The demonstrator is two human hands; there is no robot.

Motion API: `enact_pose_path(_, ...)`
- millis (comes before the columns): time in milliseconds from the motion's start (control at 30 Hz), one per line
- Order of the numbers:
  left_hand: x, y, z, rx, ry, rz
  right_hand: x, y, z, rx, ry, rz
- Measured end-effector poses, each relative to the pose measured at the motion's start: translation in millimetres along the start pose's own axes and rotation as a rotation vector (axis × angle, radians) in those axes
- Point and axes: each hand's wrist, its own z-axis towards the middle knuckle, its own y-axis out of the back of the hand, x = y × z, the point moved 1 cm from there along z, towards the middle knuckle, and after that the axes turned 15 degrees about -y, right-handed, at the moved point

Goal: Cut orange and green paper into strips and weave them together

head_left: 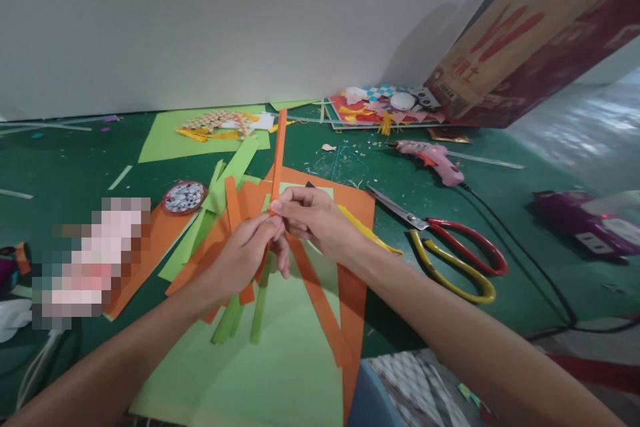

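Both of my hands meet over the paper, pinching one narrow orange paper strip [280,153] that points up and away from me. My left hand [253,247] grips its lower part between thumb and fingers. Close against it, my right hand [313,217] pinches the same strip just above, fingers curled. Beneath them lie a light green paper sheet [250,373] and an orange sheet [357,227]. Loose green strips [230,317] and another orange strip [320,300] are scattered under and around the hands. The strip's lower end is partly hidden by my fingers.
Scissors with red and yellow handles [420,220] lie to the right, near a pink glue gun [435,160] with a black cord. A round container of black-and-white pieces [185,197] is at left. Paper crafts [390,107] and a leaning cardboard box [530,40] stand at the back right.
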Motion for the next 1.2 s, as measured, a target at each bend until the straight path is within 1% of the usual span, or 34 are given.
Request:
enact_pose_path(133, 0.1, 0.2, 0.1, 0.011, 0.013, 0.039, 0.5, -2.1, -0.2, 0.01, -0.008, 0.012)
enact_pose_path(300, 0.9, -0.2, -0.8, 0.033, 0.042, 0.044, -0.5, -3.6, 0.1, -0.008, 0.004, 0.02)
enact_pose_path(500, -1.4, -1.5, -0.4, 0.04, 0.048, 0.051, -0.6, -3.9, -0.2, -0.063, 0.042, 0.029)
enact_pose_path(633, -1.9, -1.4, 0.8, 0.031, 0.046, 0.048, 0.5, -4.0, -0.8, -0.097, 0.034, 0.024)
enact_pose_path(800, -0.9, -0.1, 1.2, -0.002, 0.012, -0.025, 1.0, -4.0, -0.7, -0.035, -0.022, 0.016)
enact_pose_path(900, -0.3, 0.0, 2.0, -0.011, 0.017, -0.033, 0.2, -3.5, -0.6, -0.002, -0.021, 0.002)
enact_pose_path(1067, 1.6, 0.0, 2.6, -0.003, 0.016, -0.055, -1.6, -2.8, 0.2, 0.007, -0.009, 0.01)
enact_pose_path(1200, 0.8, -0.1, 1.5, 0.006, 0.024, -0.024, -1.9, -3.4, 0.4, 0.001, -0.002, 0.036)
